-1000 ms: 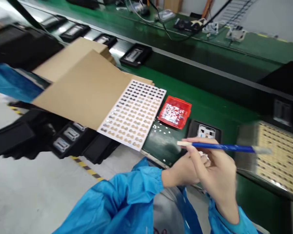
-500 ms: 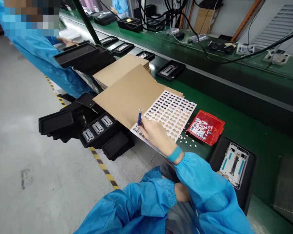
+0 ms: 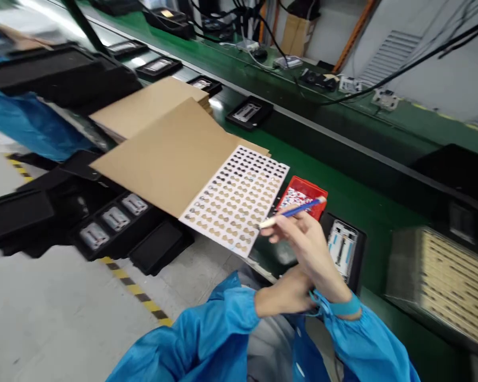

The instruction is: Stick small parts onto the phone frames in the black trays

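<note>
My right hand [image 3: 308, 241], with a blue band at the wrist, grips a slim blue and white pen-like tool [image 3: 297, 210]. The tool slants over the near right corner of a white sticker sheet [image 3: 239, 199], which carries rows of small dark double-lobed stickers and bare tan spots. My left hand [image 3: 290, 291] is low, partly behind my right wrist, and its fingers are hidden. Just beyond my hands, a phone frame [image 3: 341, 246] with blue strips lies in a black tray [image 3: 360, 249]. A red bin [image 3: 313, 185] with small white and blue scraps sits behind the tool.
Brown cardboard sheets [image 3: 163, 154] lie left of the sticker sheet. Black trays with metal parts [image 3: 115, 217] stand at the left edge. A line of trays [image 3: 250, 111] rests along the green bench. At right is a slotted tan block [image 3: 458, 286]. A co-worker's sleeve [image 3: 27, 122] shows at left.
My right hand has moved right, from the sheet's near left corner to its right side, tool still held. My left hand has come away from the phone frame. The view has swung right.
</note>
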Available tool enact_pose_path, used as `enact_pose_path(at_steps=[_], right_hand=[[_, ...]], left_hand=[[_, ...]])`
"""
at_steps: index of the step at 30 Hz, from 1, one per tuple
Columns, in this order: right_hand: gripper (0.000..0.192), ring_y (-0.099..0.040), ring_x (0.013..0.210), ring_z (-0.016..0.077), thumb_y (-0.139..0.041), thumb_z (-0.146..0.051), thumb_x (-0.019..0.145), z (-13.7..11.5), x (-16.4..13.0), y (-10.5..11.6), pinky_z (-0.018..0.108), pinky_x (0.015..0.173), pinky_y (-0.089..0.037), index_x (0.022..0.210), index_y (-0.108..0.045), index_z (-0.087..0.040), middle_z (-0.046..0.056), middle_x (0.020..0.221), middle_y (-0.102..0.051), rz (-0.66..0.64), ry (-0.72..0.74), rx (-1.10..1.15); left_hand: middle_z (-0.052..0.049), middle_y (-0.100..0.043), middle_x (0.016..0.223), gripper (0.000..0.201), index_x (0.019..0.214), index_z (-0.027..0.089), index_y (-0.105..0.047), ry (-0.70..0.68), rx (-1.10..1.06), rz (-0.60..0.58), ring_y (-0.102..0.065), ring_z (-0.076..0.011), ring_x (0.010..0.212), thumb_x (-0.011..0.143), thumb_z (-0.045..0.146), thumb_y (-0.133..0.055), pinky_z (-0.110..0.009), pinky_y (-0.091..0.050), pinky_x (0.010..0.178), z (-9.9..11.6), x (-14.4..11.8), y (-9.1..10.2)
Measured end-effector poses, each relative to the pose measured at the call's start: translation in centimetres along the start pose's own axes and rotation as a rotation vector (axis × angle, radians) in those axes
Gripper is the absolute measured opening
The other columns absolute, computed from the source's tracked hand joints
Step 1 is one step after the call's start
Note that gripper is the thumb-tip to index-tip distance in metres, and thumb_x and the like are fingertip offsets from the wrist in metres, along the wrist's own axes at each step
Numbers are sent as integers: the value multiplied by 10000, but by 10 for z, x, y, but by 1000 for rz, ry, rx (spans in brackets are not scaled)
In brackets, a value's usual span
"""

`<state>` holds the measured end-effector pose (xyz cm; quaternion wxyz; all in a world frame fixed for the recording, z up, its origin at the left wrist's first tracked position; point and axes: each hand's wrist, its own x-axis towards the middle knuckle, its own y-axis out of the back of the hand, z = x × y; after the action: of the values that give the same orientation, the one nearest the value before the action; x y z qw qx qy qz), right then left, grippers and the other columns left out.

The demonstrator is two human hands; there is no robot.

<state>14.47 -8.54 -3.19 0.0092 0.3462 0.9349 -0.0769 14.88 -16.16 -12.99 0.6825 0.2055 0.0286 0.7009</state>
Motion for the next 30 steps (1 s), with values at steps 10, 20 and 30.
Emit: enact_pose_path(at_steps=[10,20,30], right_hand=[[144,-842,879,246,-786,-315,1007,-9,-124,71,358,727,-722,984,-657,-255,64,977,-833,734,317,-529],[192,-843,855,252,-784,-395,1007,13,-132,94,372,703,-730,988,-651,-258,64,979,-835,747,232,-413],[269,-845,884,261,-751,-462,938,27,-68,198,344,714,-676,1045,-657,-234,72,929,-847,803,188,-583]], left_hand=[[-31,-778,793,423,961,180,-763,343,-854,458,-801,-207,679,853,573,-878,-290,-695,570,47,24,12],[-42,-760,769,539,882,181,-683,513,-874,214,-791,-226,668,756,656,-904,-277,-653,490,36,40,5],[-22,-733,798,202,812,225,-590,312,-491,257,-745,-168,740,888,368,-710,-253,-623,640,8,39,-16]])
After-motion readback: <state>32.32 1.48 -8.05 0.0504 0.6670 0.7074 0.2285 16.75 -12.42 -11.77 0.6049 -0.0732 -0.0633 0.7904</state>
